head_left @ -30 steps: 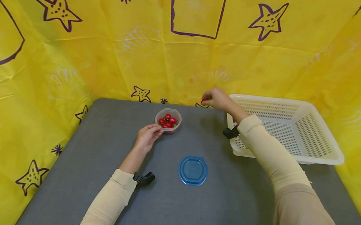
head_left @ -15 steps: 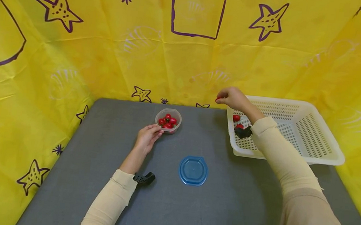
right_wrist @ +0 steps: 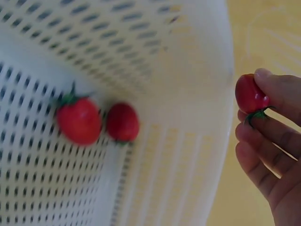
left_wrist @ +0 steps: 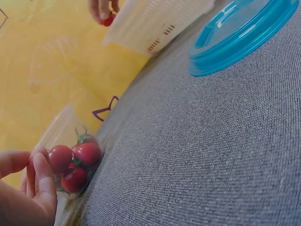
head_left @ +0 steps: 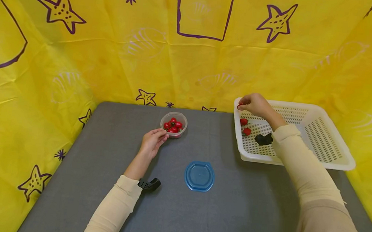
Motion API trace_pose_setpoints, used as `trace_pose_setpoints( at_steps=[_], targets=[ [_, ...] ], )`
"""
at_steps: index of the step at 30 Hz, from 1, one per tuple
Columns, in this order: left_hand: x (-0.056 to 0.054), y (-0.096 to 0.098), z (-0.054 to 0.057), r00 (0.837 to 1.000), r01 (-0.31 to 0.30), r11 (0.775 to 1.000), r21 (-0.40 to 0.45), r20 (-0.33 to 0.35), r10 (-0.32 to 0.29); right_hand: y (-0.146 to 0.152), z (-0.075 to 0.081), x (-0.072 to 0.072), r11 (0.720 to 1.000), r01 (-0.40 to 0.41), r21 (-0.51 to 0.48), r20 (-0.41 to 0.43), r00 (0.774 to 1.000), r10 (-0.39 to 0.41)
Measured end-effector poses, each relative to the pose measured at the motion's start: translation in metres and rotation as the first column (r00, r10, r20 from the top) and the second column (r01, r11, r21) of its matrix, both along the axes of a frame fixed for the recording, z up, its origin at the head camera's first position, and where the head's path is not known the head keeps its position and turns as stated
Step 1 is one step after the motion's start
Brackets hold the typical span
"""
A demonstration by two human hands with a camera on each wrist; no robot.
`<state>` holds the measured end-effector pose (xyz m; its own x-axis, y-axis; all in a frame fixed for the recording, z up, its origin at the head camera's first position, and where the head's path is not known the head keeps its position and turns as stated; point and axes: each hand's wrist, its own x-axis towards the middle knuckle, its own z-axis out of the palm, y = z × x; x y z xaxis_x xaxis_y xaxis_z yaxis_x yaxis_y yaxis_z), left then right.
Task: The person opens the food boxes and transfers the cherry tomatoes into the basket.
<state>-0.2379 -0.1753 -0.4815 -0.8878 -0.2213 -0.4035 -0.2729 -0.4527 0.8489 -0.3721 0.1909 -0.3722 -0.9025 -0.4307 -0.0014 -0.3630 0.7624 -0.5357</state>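
Note:
At the back of the table stands a small clear tub with several cherry tomatoes inside. My left hand pinches the tub's near rim between thumb and fingers. Over the left rim of a white slotted basket, my right hand pinches one cherry tomato with a green stem. Two more tomatoes lie in the basket's left end, a stemmed tomato and, beside it, a darker tomato.
A round blue lid lies flat on the grey table, in front of the tub and basket. A yellow patterned cloth hangs right behind the table and along both sides.
My right hand has moved right with the cherry tomato, from beside the basket to above its left rim. The two tomatoes in the basket have come into sight. My left hand stays put.

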Motion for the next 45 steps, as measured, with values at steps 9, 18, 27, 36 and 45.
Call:
trace_pose_setpoints(
  at_steps=[9, 18, 27, 36, 45],
  targets=[
    [0.001, 0.001, 0.002, 1.000, 0.007, 1.000, 0.002, -0.015, -0.007, 0.031, -0.013, 0.000, 0.997, 0.012, 0.073, 0.021, 1.000, -0.014],
    [0.002, 0.002, 0.000, 1.000, 0.008, 1.000, 0.010, -0.012, -0.008, 0.048, -0.027, -0.002, 0.987, -0.031, 0.160, 0.154, 0.988, 0.006],
    [0.002, 0.002, 0.000, 1.000, 0.005, 1.000, 0.017, -0.018, -0.005, 0.052, -0.040, -0.005, 0.967, -0.010, 0.253, 0.116, 0.993, -0.020],
    [0.002, -0.001, -0.002, 1.000, 0.011, 1.000, -0.004, -0.018, -0.011, 0.047, -0.052, -0.011, 0.952, 0.011, 0.307, 0.086, 0.996, -0.040],
    [0.000, 0.002, -0.002, 1.000, 0.003, 1.000, 0.011, -0.028, -0.003, 0.045, -0.057, -0.019, 0.946, 0.019, 0.324, 0.120, 0.991, -0.061]
  ],
)
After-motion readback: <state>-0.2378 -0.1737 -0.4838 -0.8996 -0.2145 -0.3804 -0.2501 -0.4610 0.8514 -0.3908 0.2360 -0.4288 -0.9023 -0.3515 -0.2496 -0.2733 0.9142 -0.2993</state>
